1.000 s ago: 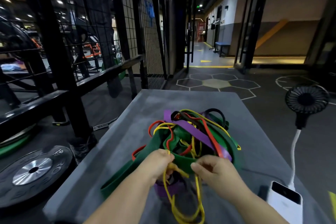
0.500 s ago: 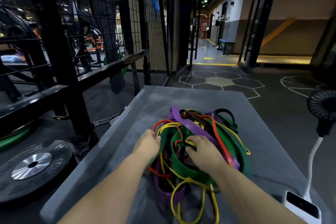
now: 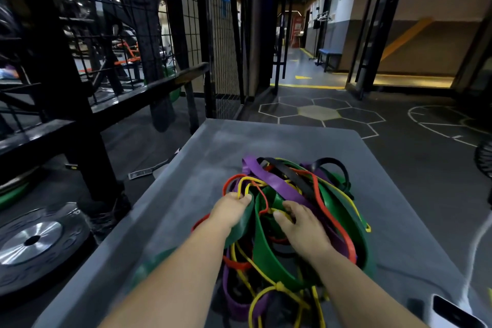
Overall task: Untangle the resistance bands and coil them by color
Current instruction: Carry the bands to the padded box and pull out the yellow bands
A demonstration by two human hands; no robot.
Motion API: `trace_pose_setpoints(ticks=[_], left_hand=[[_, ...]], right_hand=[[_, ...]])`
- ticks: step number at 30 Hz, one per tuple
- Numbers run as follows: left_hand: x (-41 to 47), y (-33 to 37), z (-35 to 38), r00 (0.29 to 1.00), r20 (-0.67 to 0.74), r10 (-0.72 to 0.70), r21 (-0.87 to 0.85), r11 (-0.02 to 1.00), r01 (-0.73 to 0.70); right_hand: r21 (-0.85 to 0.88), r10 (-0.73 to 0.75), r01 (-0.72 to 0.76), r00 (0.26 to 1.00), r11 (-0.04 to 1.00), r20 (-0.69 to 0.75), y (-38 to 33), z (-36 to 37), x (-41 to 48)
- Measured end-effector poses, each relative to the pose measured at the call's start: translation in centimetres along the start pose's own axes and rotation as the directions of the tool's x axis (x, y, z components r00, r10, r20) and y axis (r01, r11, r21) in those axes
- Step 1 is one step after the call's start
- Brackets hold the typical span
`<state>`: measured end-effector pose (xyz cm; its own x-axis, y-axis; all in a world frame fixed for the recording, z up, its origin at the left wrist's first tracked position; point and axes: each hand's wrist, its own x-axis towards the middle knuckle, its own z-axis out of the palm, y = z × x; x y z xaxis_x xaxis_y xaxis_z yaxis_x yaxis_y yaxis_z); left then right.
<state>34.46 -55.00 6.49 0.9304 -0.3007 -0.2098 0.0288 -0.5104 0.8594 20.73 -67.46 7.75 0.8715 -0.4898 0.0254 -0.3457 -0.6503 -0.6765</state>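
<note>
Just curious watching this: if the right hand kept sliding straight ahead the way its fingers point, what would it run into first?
Probably the thin red band looped just beyond the right hand, though depth is unclear.

Both forearms bare, reaching forward from the lower frame edge, roughly parallel; left hand (image 3: 230,210) palm down, fingers (image 3: 243,198) curled inward at the tips; right hand (image 3: 300,226) palm down, fingers (image 3: 283,217) spread and bent downward; hands near each other, not touching.
</note>
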Motion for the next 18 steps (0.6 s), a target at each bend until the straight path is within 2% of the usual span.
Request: trace_pose_setpoints(ticks=[4,6,10,14,16,18], left_hand=[[-0.5,0.2,-0.1,0.999,0.0,0.038,0.004,0.999,-0.038],[-1.5,0.8,-0.4,0.996,-0.041,0.079,0.066,0.995,-0.076],[-5.0,3.1,-1.0,0.947,-0.14,0.289,0.109,0.955,-0.276],[-10.5,5.0,-1.8,0.825,-0.056,0.562,0.04,0.827,-0.561],[-12.7,5.0,-2.3,0.719,0.078,0.691,0.037,0.718,-0.695],[-14.0,4.4,-2.5,0.649,0.239,0.723,0.089,0.649,-0.756]], right_hand=[[0.162,0.058,-0.06,0.998,0.985,0.014,-0.5,-0.3,0.4],[0.228,0.078,-0.08,0.997,0.97,0.019,-0.7,-0.5,0.2],[0.416,0.146,-0.159,0.987,0.896,0.064,-2.1,-1.1,-0.2],[0.605,0.141,-0.233,0.97,0.762,0.196,-3.7,-1.4,0.0],[0.702,0.131,-0.266,0.962,0.661,0.241,-4.5,-2.2,-0.2],[0.789,0.141,-0.319,0.947,0.525,0.289,-5.1,-2.6,-0.2]])
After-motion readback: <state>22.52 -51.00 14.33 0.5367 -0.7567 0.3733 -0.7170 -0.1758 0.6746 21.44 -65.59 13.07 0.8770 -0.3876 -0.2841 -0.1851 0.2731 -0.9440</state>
